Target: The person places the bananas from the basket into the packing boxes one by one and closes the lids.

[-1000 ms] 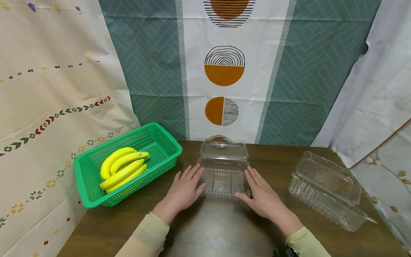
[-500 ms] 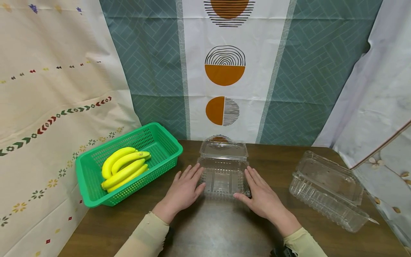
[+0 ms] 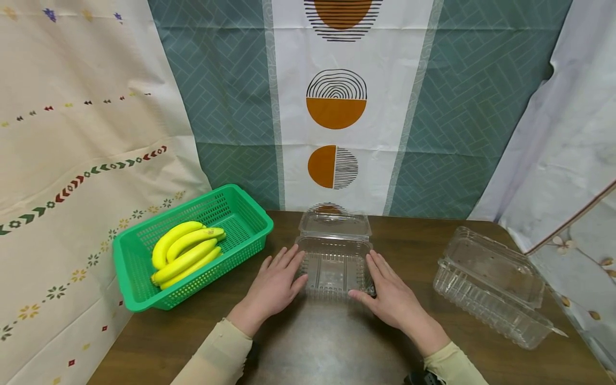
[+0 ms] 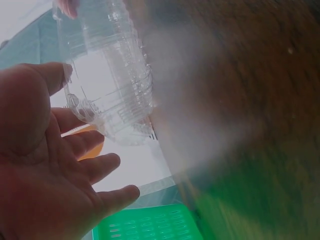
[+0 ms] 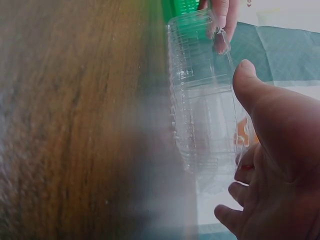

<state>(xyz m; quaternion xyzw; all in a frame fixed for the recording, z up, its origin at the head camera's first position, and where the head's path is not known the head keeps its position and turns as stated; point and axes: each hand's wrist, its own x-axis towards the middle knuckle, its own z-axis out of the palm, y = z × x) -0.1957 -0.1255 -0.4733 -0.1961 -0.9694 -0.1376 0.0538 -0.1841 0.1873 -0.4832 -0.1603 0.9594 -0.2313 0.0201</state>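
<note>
A clear plastic clamshell container [image 3: 332, 270] sits on the table with its lid [image 3: 335, 224] standing raised at the back. At its left side lies my left hand [image 3: 274, 289], palm down, fingers extended and fingertips right at the rim. My right hand [image 3: 395, 294] mirrors it on the other side, with the thumb near the front right corner. Both wrist views show the fingers relaxed beside the container's [image 4: 107, 75] wall, curled round nothing. The container's [image 5: 205, 110] tray holds nothing that shows.
To the left stands a green plastic basket [image 3: 243, 259] with several yellow bananas [image 3: 187, 261] in it. Another clear clamshell container [image 3: 486, 299], or a nested stack of them, lies angled at the right. Patterned cloths [image 3: 231, 101] hang behind and beside the brown table [image 3: 317, 347].
</note>
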